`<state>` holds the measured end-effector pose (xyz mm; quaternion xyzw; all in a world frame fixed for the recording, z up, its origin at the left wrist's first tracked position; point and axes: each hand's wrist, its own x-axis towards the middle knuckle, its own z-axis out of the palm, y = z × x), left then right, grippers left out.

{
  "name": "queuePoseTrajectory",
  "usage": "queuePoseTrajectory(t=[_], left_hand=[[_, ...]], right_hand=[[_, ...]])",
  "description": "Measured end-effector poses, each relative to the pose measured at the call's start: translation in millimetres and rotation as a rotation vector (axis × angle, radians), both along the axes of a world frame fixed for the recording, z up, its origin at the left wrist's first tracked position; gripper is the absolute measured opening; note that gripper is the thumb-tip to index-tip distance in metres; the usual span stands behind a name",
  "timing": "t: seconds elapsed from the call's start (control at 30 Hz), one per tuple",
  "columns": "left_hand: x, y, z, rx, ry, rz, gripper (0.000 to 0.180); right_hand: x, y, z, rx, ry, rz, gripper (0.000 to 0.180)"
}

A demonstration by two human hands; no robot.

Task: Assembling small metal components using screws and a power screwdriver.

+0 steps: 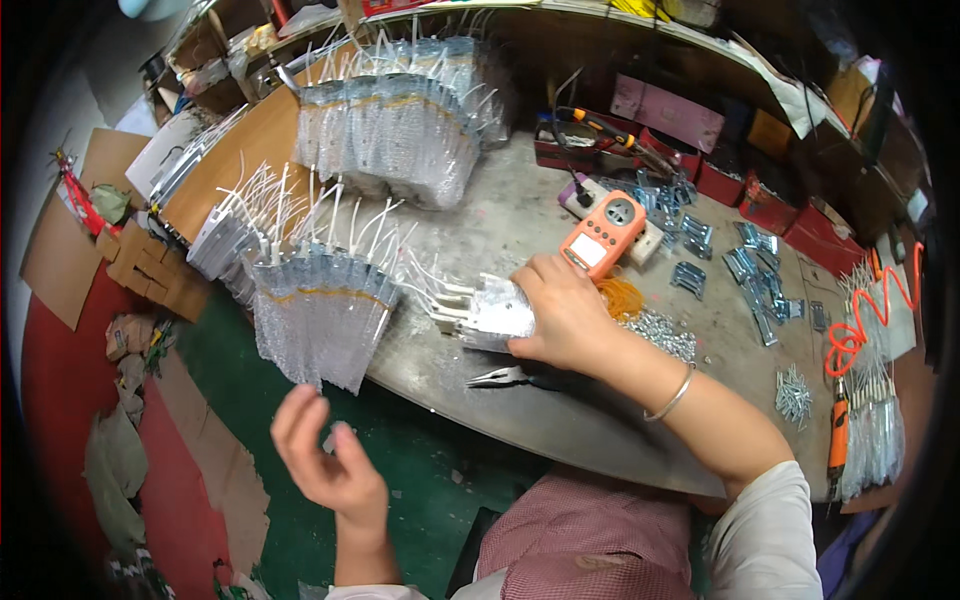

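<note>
My right hand (568, 312) is closed round one end of a small stack of flat silver metal plates (498, 308) with white leads, at the table's front edge. Nothing is in my left hand (335, 465); its fingers are partly curled and apart, above the green floor. Just beyond it, a row of bubble-wrapped plates (320, 315) with white wires overhangs the table edge, held by a yellowish band. A pair of pliers (500, 377) lies below the stack, its handles partly hidden under my right forearm. An orange plug-in meter (603, 235) sits just beyond my right hand.
More bubble-wrapped bundles (390, 130) stand at the back left. Yellow rubber bands (620, 296), small nuts (665, 332), metal clips (690, 275) and screws (793, 396) lie on the right. Red bins (820, 235) line the back. An orange electric screwdriver (838, 430) hangs from a coiled cord.
</note>
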<state>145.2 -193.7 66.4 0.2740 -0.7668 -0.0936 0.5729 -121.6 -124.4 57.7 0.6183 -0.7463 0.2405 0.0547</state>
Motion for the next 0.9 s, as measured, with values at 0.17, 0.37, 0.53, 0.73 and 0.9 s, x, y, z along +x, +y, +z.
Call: queuePoseTrajectory(t=[0.17,0.37,0.53,0.73,0.9], left_hand=[[-43,43,-15,0.139,0.01,-0.324,0.027],[-105,88,-19,0.53,-0.05,-0.88,0.074],[-162,142,-52,0.719,-0.096,-1.248,0.096],[-169,145,-66,0.721,-0.11,-1.035,0.061],[-184,163,-30,1.226,0.024,-1.15,0.052]], right_hand=[[-1,50,27,-0.263,-0.337,-0.042,0.067],[21,161,19,-0.393,-0.491,-0.207,0.073],[33,194,-38,-0.231,-0.604,-0.274,0.068],[-53,235,-3,-0.183,-0.767,-0.666,0.039],[-146,273,-33,0.154,-0.13,-0.958,0.028]])
